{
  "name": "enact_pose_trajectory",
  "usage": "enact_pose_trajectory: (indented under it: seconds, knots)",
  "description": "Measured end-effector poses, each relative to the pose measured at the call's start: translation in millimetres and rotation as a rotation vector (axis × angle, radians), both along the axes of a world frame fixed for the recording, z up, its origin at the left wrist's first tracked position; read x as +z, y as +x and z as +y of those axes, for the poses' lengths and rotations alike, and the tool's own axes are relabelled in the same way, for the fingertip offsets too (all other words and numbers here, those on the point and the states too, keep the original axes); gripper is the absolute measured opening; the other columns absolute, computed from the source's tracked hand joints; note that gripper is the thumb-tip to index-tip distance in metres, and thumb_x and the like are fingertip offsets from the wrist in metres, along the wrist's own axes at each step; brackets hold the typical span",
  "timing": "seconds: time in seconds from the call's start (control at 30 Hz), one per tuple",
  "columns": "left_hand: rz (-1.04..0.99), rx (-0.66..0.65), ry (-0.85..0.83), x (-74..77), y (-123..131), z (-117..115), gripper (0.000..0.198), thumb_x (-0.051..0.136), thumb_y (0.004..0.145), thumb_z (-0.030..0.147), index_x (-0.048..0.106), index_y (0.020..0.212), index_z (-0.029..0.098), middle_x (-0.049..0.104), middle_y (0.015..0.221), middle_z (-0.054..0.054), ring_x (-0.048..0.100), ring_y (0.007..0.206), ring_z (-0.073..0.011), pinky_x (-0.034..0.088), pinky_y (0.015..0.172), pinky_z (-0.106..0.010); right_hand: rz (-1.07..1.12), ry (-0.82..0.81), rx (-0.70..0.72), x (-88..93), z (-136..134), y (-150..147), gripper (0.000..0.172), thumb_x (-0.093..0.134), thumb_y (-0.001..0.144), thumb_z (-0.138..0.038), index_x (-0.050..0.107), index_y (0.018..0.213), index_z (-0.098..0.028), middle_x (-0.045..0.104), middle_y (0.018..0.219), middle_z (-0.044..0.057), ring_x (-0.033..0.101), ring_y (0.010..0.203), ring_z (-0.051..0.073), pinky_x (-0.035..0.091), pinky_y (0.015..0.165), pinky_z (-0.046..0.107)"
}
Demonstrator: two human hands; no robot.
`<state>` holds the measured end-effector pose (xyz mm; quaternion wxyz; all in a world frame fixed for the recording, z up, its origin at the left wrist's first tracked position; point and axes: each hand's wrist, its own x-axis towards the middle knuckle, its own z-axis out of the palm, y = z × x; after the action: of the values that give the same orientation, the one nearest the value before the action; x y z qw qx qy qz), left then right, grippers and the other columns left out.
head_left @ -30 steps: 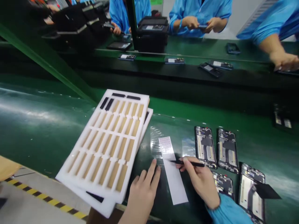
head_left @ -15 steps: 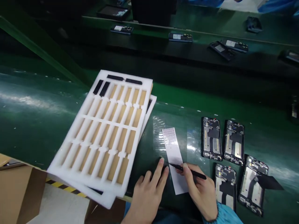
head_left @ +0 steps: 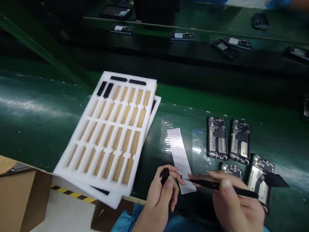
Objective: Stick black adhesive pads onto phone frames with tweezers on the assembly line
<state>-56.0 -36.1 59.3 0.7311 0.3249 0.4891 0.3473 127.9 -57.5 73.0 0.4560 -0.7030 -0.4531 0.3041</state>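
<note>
My left hand [head_left: 160, 198] is raised near the table's front edge, its thumb and fingers pinched on a small black part [head_left: 164, 174]. My right hand [head_left: 235, 206] grips black tweezers [head_left: 218, 186], whose tips point left toward that part. Just beyond both hands lies a white backing strip [head_left: 180, 158] with a dotted patch at its far end, resting on clear film on the green belt [head_left: 36, 119].
Two stacked white foam trays [head_left: 109, 135] with tan slots and a few black parts lie to the left. Several open phone frames [head_left: 217, 138] lie to the right. A cardboard box [head_left: 16, 193] stands at lower left. More phones [head_left: 182, 35] sit on the far conveyor.
My left hand has lifted off the belt and now pinches a small black part. My right hand has drawn back toward me with the tweezers, away from the strip.
</note>
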Motion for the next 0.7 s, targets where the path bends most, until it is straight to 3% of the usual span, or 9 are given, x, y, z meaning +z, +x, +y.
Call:
enact_pose_trajectory:
  seconds: [0.07,0.17,0.7]
  knots:
    - [-0.321,0.063,-0.114,8.3,7.3,3.3,0.027,0.045,0.103,0.039,0.056,0.117,0.018,0.063,0.083,-0.005,0.045,0.051,-0.0066,0.040,0.045,-0.018,-0.037,-0.007,0.051,6.8,4.0,-4.4,0.027,0.059,0.097,-0.035,0.079,0.085,-0.022,0.079,0.095,0.008,0.077,0.081,0.021,0.063,0.070,0.024]
    - [-0.519,0.055,-0.147,12.4,14.2,6.9,0.025,0.051,0.101,0.031,0.058,0.118,0.015,0.062,0.083,-0.005,0.048,0.052,-0.0057,0.041,0.043,-0.015,-0.044,0.015,0.050,9.5,10.6,-10.9,0.029,0.057,0.098,-0.036,0.079,0.084,-0.022,0.079,0.097,0.006,0.077,0.081,0.018,0.061,0.070,0.018]
    - [-0.536,-0.037,-0.155,9.3,16.0,3.1,0.024,0.053,0.100,0.028,0.060,0.119,0.015,0.064,0.084,-0.005,0.051,0.051,-0.0062,0.042,0.042,-0.016,-0.021,0.051,0.005,13.2,3.4,-13.6,0.025,0.056,0.098,-0.035,0.077,0.094,-0.023,0.079,0.088,0.006,0.076,0.074,0.020,0.063,0.066,0.024]
